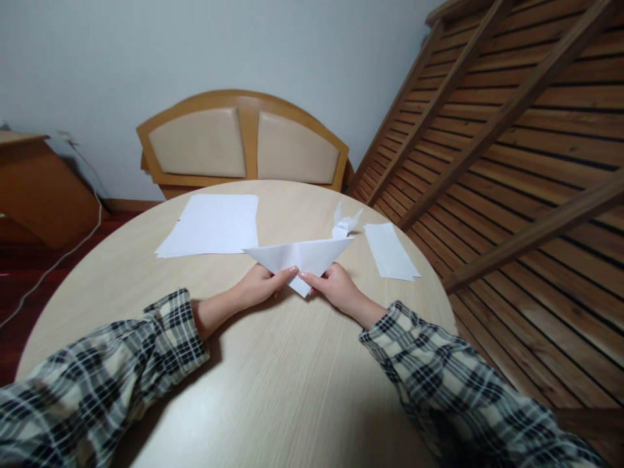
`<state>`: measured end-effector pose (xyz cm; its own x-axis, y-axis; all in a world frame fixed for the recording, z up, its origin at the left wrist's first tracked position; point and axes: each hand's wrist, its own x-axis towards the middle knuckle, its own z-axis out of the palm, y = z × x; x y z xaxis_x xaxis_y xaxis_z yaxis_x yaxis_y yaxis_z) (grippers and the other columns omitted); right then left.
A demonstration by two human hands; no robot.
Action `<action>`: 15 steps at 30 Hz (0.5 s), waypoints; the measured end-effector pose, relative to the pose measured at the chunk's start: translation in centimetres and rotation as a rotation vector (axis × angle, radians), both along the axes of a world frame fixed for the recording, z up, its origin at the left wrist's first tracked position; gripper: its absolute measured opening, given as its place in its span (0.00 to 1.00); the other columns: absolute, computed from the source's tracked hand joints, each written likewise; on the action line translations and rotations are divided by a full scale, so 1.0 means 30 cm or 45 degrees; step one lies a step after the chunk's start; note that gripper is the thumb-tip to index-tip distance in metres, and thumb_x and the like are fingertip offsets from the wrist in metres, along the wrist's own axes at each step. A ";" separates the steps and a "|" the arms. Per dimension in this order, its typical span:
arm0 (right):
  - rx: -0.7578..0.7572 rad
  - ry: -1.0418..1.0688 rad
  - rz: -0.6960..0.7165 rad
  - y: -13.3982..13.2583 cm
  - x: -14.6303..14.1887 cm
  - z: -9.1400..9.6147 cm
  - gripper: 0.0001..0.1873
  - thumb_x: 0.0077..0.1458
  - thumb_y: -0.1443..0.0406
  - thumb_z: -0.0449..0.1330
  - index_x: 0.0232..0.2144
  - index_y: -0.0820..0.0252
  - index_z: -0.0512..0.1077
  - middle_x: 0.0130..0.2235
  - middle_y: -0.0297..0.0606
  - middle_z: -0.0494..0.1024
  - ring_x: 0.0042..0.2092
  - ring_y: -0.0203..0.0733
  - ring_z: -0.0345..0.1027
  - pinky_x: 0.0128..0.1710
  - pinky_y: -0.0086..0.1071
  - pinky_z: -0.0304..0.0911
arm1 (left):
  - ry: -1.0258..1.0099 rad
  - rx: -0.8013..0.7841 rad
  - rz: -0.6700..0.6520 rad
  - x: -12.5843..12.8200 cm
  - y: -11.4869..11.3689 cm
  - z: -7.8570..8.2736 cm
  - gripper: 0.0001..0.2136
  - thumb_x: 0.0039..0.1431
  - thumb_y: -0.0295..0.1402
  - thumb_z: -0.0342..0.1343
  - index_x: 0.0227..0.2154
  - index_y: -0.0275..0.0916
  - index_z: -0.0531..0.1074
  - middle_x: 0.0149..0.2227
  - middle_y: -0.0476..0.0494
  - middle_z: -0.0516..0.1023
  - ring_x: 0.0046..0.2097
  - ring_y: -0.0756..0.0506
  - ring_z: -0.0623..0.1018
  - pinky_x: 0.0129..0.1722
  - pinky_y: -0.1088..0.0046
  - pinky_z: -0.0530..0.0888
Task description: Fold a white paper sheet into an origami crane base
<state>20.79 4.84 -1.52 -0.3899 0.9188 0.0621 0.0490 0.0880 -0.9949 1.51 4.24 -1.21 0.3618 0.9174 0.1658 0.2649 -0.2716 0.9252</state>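
Between my two hands is a folded sheet of white paper [297, 255], a wide triangle with its long edge away from me and its point toward me. My left hand [260, 284] grips its left side, thumb lying on top near the middle. On the right side my right hand [336, 286] pinches it the same way, and the two thumb tips nearly meet. The other fingers are mostly hidden under the paper. Just beyond its right corner stands a small folded white paper figure [344, 222] with two upright points.
A stack of white paper sheets [214, 224] lies at the back left of the round wooden table [273, 390]. Narrower white paper strips [391, 251] lie near its right edge. Behind it is a padded headboard [251, 140]; a slatted wooden frame [511, 130] leans at the right.
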 end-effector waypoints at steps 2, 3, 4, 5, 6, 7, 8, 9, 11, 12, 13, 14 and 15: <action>-0.001 0.000 -0.006 0.001 0.000 0.002 0.18 0.48 0.53 0.65 0.29 0.65 0.74 0.28 0.39 0.77 0.27 0.36 0.67 0.26 0.31 0.65 | -0.027 -0.013 0.017 0.000 0.000 0.000 0.21 0.59 0.49 0.52 0.19 0.38 0.66 0.14 0.52 0.62 0.18 0.52 0.62 0.16 0.76 0.57; 0.004 0.001 -0.006 0.002 0.000 0.003 0.18 0.48 0.53 0.65 0.29 0.65 0.74 0.28 0.39 0.77 0.27 0.36 0.67 0.27 0.31 0.65 | -0.049 -0.014 0.032 0.000 0.000 0.000 0.21 0.59 0.49 0.52 0.18 0.38 0.65 0.14 0.51 0.61 0.17 0.52 0.62 0.16 0.76 0.57; 0.011 0.003 -0.008 0.003 0.001 0.004 0.17 0.48 0.54 0.66 0.29 0.64 0.74 0.29 0.40 0.77 0.27 0.36 0.67 0.27 0.32 0.65 | -0.074 -0.012 0.042 0.000 0.001 0.002 0.22 0.59 0.49 0.52 0.18 0.39 0.65 0.13 0.51 0.61 0.17 0.52 0.62 0.16 0.76 0.57; 0.018 0.004 -0.008 0.004 0.001 0.004 0.17 0.48 0.54 0.66 0.30 0.64 0.75 0.29 0.40 0.77 0.28 0.36 0.67 0.28 0.32 0.65 | -0.098 -0.007 0.047 0.000 0.002 0.004 0.22 0.59 0.49 0.52 0.17 0.39 0.64 0.13 0.51 0.61 0.17 0.52 0.62 0.16 0.76 0.57; 0.020 0.005 -0.007 0.005 0.002 0.005 0.17 0.48 0.54 0.66 0.30 0.64 0.75 0.29 0.40 0.77 0.28 0.36 0.67 0.28 0.32 0.64 | -0.120 -0.002 0.053 -0.002 0.004 0.006 0.22 0.59 0.49 0.52 0.16 0.39 0.64 0.13 0.51 0.62 0.17 0.52 0.62 0.16 0.76 0.57; 0.017 0.006 -0.006 0.006 0.003 0.005 0.17 0.48 0.54 0.66 0.30 0.64 0.75 0.29 0.39 0.77 0.27 0.36 0.66 0.28 0.32 0.64 | -0.136 0.003 0.059 -0.003 0.005 0.008 0.22 0.59 0.49 0.53 0.16 0.40 0.63 0.13 0.51 0.62 0.16 0.52 0.62 0.15 0.75 0.56; 0.010 0.008 -0.005 0.007 0.004 0.005 0.17 0.48 0.54 0.66 0.30 0.64 0.74 0.29 0.39 0.77 0.27 0.36 0.66 0.28 0.31 0.64 | -0.147 0.006 0.070 -0.005 0.006 0.010 0.23 0.59 0.48 0.53 0.15 0.40 0.63 0.12 0.50 0.62 0.16 0.52 0.62 0.15 0.75 0.56; 0.002 0.011 -0.006 0.008 0.005 0.006 0.17 0.47 0.54 0.66 0.29 0.64 0.74 0.28 0.38 0.76 0.27 0.36 0.65 0.27 0.31 0.63 | -0.152 0.008 0.086 -0.008 0.008 0.011 0.23 0.60 0.48 0.52 0.14 0.40 0.63 0.12 0.50 0.62 0.16 0.52 0.62 0.15 0.75 0.56; -0.011 0.018 -0.008 0.009 0.005 0.008 0.17 0.47 0.54 0.66 0.28 0.64 0.74 0.27 0.37 0.76 0.26 0.35 0.64 0.27 0.31 0.62 | -0.147 0.012 0.124 -0.013 0.010 0.011 0.25 0.60 0.47 0.52 0.12 0.40 0.62 0.12 0.50 0.62 0.16 0.52 0.61 0.15 0.75 0.55; -0.014 0.022 -0.011 0.009 0.006 0.009 0.16 0.47 0.54 0.66 0.28 0.64 0.74 0.27 0.37 0.76 0.26 0.35 0.64 0.27 0.31 0.62 | -0.140 0.013 0.135 -0.015 0.011 0.011 0.25 0.61 0.47 0.51 0.11 0.40 0.62 0.11 0.50 0.62 0.16 0.52 0.61 0.15 0.75 0.55; -0.016 0.024 -0.012 0.009 0.006 0.010 0.16 0.47 0.55 0.66 0.28 0.64 0.74 0.27 0.37 0.76 0.26 0.35 0.64 0.27 0.31 0.62 | -0.133 0.012 0.144 -0.017 0.012 0.010 0.26 0.61 0.47 0.51 0.11 0.40 0.62 0.11 0.50 0.62 0.16 0.53 0.61 0.15 0.75 0.55; -0.015 0.024 -0.016 0.009 0.006 0.011 0.16 0.47 0.55 0.66 0.28 0.64 0.74 0.27 0.37 0.76 0.26 0.35 0.65 0.28 0.31 0.62 | -0.131 0.010 0.154 -0.018 0.013 0.010 0.26 0.61 0.48 0.51 0.10 0.40 0.61 0.11 0.50 0.61 0.16 0.53 0.60 0.16 0.75 0.55; -0.014 0.021 -0.021 0.009 0.006 0.012 0.16 0.47 0.55 0.66 0.28 0.64 0.74 0.27 0.37 0.76 0.27 0.35 0.65 0.28 0.31 0.62 | -0.137 0.007 0.169 -0.019 0.014 0.010 0.27 0.61 0.48 0.50 0.10 0.40 0.61 0.11 0.50 0.61 0.15 0.53 0.60 0.16 0.75 0.55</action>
